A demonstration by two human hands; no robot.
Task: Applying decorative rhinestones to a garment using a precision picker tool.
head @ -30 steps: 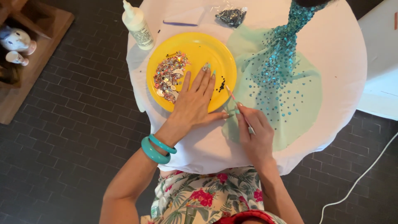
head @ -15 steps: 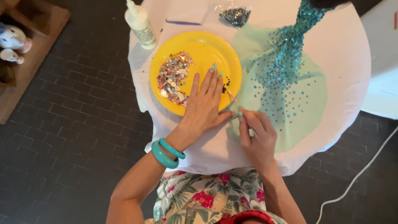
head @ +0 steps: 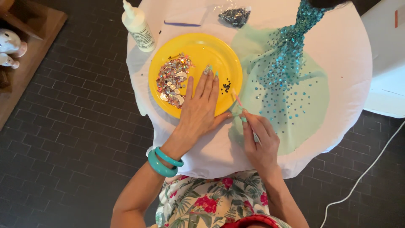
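The stick is thin and pinkish, and it sits pinched in the right hand, whose fingers are closed together around its lower end. Its tip slants up to the right rim of the yellow plate, close to a few small dark beads lying on the plate. The left hand lies flat on the plate, palm down, fingers spread and holding nothing, thumb reaching toward the right hand. Two teal bangles ring that wrist. Just left of the fingers, a heap of mixed sequins covers the plate's left side.

Right of the plate, pale green fabric is spread on the round white table, touching the plate's edge. Blue-green sequins run thick down from its top and thin out into scattered dots lower down. The right hand rests on the fabric's lower left edge.

At the far side of the table stand a white glue bottle, a thin purple stick and a clear bag of dark beads. A white cord trails over the dark tiled floor to the right.
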